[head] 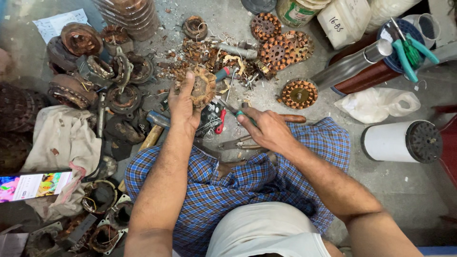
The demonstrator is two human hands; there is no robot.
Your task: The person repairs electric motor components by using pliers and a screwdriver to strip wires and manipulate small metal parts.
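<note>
The wound stator (pixel 203 87) sits in the left hand (pixel 183 102), left of the right hand (pixel 266 128), hammer (pixel 154 129) below-left.

Soft even daylight — sharp centre, edges dim and warped.

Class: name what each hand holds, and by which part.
Left hand holds a round copper-wound stator by its rim. Right hand holds a slim tool by its green handle end.

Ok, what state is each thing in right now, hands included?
Left hand: closed on the stator, holding it up.
Stator: held, copper windings frayed.
Right hand: gripping a thin tool.
Tool: held, tip at the stator.
Hammer: lying on the floor, untouched.
Green pliers: resting on a blue lid.
Phone: screen lit.
</note>
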